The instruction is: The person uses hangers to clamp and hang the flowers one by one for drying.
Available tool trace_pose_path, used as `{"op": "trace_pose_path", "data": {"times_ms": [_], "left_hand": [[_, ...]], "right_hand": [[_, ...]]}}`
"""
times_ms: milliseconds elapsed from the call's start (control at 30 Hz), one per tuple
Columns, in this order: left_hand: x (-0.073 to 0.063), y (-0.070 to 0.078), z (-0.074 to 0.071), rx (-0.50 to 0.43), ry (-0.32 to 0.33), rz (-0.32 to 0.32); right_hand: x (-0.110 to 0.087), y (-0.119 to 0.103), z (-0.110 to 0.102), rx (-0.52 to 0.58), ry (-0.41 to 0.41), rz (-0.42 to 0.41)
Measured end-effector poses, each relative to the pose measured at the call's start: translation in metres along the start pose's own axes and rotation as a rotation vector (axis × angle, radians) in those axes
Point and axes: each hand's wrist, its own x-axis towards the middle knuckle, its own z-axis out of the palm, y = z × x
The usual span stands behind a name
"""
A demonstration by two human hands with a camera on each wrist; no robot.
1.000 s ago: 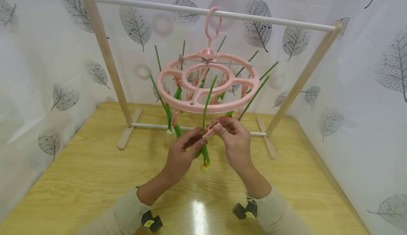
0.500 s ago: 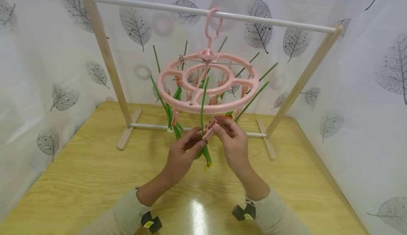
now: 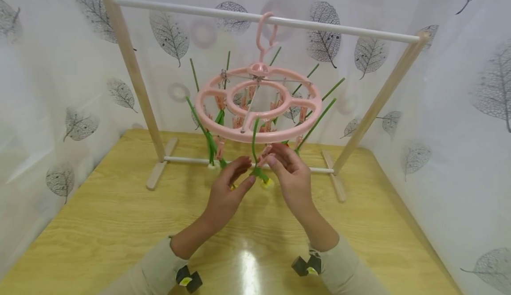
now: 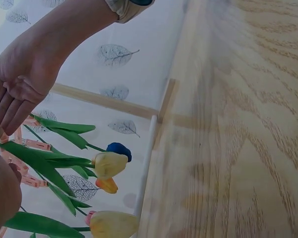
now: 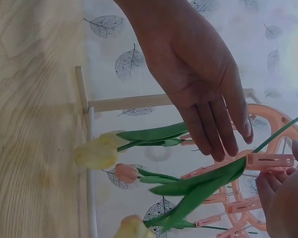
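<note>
In the head view my right hand [image 3: 294, 179] pinches a pink clothespin [image 3: 264, 153] under the front of the round pink hanger [image 3: 297, 131]. The clothespin's jaws sit on the green stem [image 3: 254, 142] of an artificial tulip, whose yellow flower [image 3: 268, 183] points downward. Beside the tulip, my left hand [image 3: 225, 188] has its fingers loosely extended. In the right wrist view, the left hand [image 5: 201, 84] has straight fingers with nothing between them. The right hand [image 5: 283, 198] holds the clothespin [image 5: 269, 161] at the frame's right edge, with the tulip's leaves [image 5: 203, 183] extending from it.
The hanger hooks over the white top rod [image 3: 339, 27] of a wooden-legged stand [image 3: 137, 77]. Several other tulips hang head-down from its clothespins, including a cream one [image 4: 113, 224]. A wood-grain table [image 3: 131, 224] lies below, and a leaf-patterned curtain [image 3: 431, 77] surrounds it.
The left hand's fingers have come away from the clothespin and stem. The tulip's stem top has dropped, while its flower has swung up and to the right. The hanger has shifted slightly left.
</note>
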Motion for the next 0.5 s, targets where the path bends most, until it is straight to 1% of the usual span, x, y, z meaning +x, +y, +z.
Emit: {"op": "trace_pose_path", "data": {"times_ms": [200, 300, 400, 500], "left_hand": [[0.001, -0.001, 0.001, -0.006, 0.018, -0.015], [0.001, -0.001, 0.001, -0.013, 0.024, -0.016], [0.001, 0.001, 0.0, 0.0, 0.022, -0.016], [-0.003, 0.004, -0.005, 0.035, 0.002, -0.021]], "right_hand": [[0.003, 0.004, -0.006, -0.051, -0.001, 0.037], [0.004, 0.005, -0.012, -0.078, 0.003, 0.042], [0.005, 0.003, -0.02, -0.095, 0.005, 0.023], [0.001, 0.002, -0.031, -0.135, 0.014, 0.008]]}}
